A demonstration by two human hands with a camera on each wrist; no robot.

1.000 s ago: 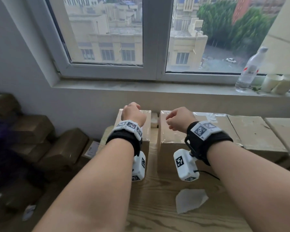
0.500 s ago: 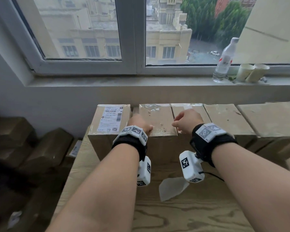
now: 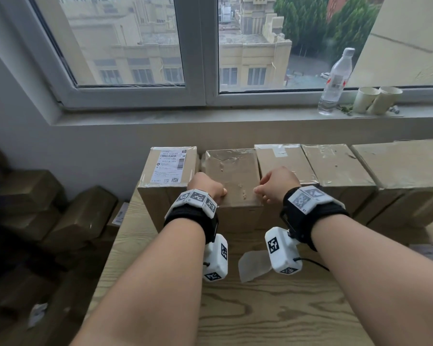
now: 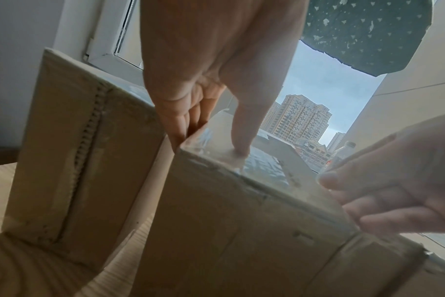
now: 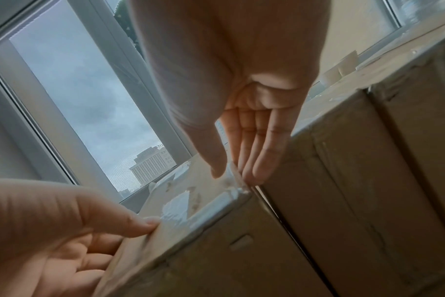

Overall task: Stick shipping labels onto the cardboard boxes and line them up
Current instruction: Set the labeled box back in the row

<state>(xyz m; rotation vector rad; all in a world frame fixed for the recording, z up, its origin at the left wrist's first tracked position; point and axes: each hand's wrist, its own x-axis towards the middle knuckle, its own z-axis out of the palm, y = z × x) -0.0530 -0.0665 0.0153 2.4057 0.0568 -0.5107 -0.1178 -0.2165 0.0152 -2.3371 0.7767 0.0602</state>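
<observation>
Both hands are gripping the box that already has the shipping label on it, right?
No. In the head view, the left hand and right hand grip the unlabelled box; the labelled box sits directly to its left.

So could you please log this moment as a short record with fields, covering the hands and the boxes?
left hand: grips near left corner of the unlabelled box, thumb on top
right hand: grips its near right corner, thumb on top
labelled box: leftmost in row, shipping label on top
row: five boxes along the wall on the wooden table
backing paper: lies on table by the wrists
windowsill: water bottle, paper cups
</observation>
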